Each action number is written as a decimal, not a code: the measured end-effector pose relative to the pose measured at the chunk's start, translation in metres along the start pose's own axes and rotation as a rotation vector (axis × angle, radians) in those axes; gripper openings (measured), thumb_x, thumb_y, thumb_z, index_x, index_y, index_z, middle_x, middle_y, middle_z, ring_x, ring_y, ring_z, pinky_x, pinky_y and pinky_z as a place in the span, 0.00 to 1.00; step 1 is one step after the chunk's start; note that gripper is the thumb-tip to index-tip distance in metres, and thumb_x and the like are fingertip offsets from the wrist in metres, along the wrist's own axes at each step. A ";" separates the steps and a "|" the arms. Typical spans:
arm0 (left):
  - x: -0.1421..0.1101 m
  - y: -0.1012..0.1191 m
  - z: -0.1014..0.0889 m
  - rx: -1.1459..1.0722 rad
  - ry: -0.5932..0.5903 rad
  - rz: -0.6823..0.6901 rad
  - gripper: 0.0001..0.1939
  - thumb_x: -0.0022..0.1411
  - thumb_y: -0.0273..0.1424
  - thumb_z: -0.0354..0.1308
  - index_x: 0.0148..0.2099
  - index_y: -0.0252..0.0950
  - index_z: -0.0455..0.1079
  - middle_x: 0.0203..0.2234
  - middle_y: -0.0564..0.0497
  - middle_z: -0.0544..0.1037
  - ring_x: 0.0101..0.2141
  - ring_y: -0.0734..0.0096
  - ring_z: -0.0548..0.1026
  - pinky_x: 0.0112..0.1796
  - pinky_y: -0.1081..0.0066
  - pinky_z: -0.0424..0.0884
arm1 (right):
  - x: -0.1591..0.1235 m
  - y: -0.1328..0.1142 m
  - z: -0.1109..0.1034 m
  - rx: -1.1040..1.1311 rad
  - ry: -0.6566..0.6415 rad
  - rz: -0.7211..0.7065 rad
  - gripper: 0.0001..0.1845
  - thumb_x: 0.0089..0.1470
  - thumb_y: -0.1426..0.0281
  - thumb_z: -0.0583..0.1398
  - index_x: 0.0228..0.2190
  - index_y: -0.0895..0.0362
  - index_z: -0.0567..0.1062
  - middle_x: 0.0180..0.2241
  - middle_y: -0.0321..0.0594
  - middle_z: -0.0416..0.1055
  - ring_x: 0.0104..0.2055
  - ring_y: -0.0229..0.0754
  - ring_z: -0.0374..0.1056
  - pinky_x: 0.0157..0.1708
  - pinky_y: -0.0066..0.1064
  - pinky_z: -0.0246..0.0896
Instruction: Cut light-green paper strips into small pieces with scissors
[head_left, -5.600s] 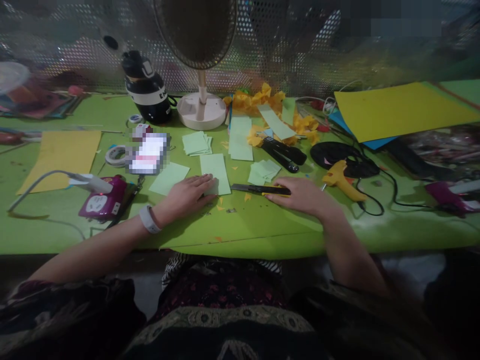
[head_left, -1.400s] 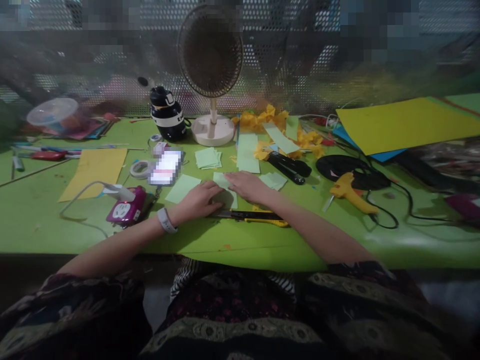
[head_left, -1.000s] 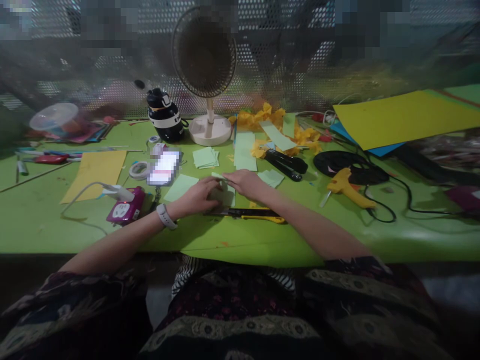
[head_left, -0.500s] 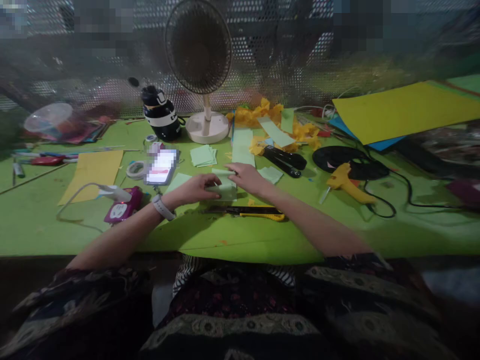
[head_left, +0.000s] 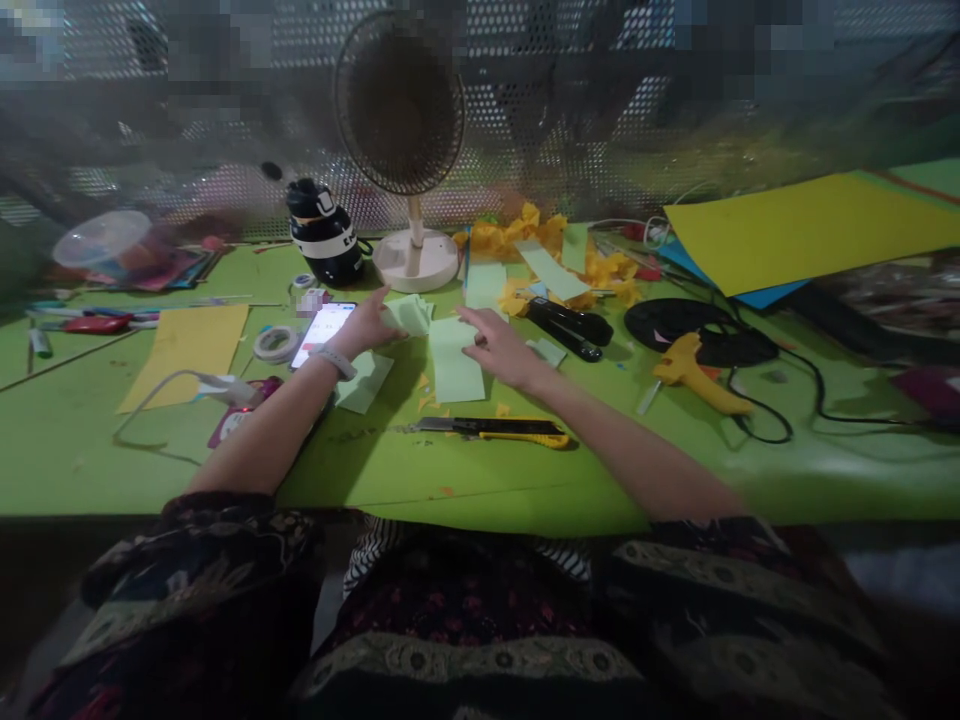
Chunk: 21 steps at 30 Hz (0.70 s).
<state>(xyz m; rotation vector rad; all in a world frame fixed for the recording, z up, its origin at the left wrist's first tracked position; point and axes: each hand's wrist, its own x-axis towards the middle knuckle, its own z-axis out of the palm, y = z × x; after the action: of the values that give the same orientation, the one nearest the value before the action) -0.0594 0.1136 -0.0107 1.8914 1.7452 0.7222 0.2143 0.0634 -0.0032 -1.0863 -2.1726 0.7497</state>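
Observation:
My left hand (head_left: 367,325) is at the left edge of a small stack of pale green paper pieces (head_left: 411,315). Its fingers are apart; whether they touch the stack is hard to tell. Under the fingertips of my right hand (head_left: 496,345) lies a pale green paper strip (head_left: 456,375), flat on the green table (head_left: 420,470). That hand is open, its index finger stretched out. Another green paper piece (head_left: 365,385) rests below my left wrist. In front of the strip is a yellow and black utility knife (head_left: 491,430), blade pointing left.
A black stapler (head_left: 566,325) and a yellow glue gun (head_left: 701,375) lie to the right. Leftward are a lit phone (head_left: 321,332), a tape roll (head_left: 275,343) and yellow paper (head_left: 187,350). A fan (head_left: 416,258) and a black bottle (head_left: 326,240) stand behind.
My left hand has let go of the folded green paper and moved up and left to the stack. The paper now lies flat, with my right hand staying beside it.

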 end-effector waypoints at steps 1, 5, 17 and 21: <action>-0.004 0.004 -0.001 0.080 0.039 -0.021 0.48 0.45 0.30 0.76 0.67 0.33 0.62 0.53 0.36 0.75 0.48 0.50 0.76 0.49 0.54 0.73 | 0.000 -0.001 -0.001 0.014 0.006 0.005 0.38 0.58 0.76 0.59 0.68 0.53 0.62 0.59 0.52 0.66 0.50 0.52 0.70 0.54 0.53 0.69; -0.030 0.029 -0.007 0.148 0.218 0.123 0.31 0.56 0.41 0.69 0.59 0.32 0.71 0.60 0.33 0.70 0.61 0.43 0.67 0.61 0.51 0.62 | -0.002 -0.008 -0.006 0.128 0.056 0.012 0.39 0.58 0.75 0.59 0.69 0.50 0.61 0.60 0.50 0.66 0.47 0.49 0.71 0.52 0.50 0.72; -0.090 0.044 0.015 -1.060 -0.248 -0.326 0.12 0.58 0.35 0.71 0.40 0.34 0.77 0.32 0.48 0.81 0.36 0.69 0.78 0.42 0.66 0.76 | -0.015 -0.036 -0.001 0.262 0.007 -0.054 0.30 0.60 0.70 0.59 0.64 0.50 0.68 0.58 0.47 0.69 0.44 0.44 0.73 0.45 0.44 0.76; -0.094 0.046 0.018 -1.173 -0.266 -0.396 0.12 0.58 0.34 0.71 0.39 0.31 0.77 0.30 0.44 0.81 0.36 0.64 0.79 0.40 0.65 0.77 | -0.026 -0.029 -0.006 -0.048 -0.032 -0.268 0.33 0.57 0.80 0.57 0.60 0.44 0.73 0.65 0.41 0.62 0.65 0.52 0.62 0.61 0.57 0.63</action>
<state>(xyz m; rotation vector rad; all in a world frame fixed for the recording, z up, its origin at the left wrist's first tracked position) -0.0183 0.0160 -0.0004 0.7659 1.0427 0.9643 0.2168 0.0285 0.0152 -0.7880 -2.3137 0.5989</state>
